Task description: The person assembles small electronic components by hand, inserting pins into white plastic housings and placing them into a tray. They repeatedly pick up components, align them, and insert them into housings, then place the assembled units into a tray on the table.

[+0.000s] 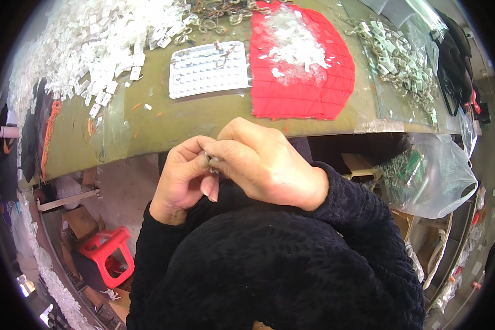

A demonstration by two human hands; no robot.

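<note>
My left hand [176,176] and my right hand [267,162] meet in front of my body, just off the table's near edge. Their thumbs and fingers pinch together on a small greyish piece [212,161], mostly hidden by the fingertips; its kind cannot be made out. Beyond them on the table lies a white tray [203,88] with rows of small bumps and a few thin, dark loops on it. A red quilted cloth [335,88] sits to its right, heaped with small clear and white plastic pieces [297,47].
White plastic tags [104,55] cover the table's far left, with corded loops [223,16] at the back. More corded tags [393,58] lie at the right. Below the table are a clear plastic bag [429,181] on the right and a red stool [107,253] on the left.
</note>
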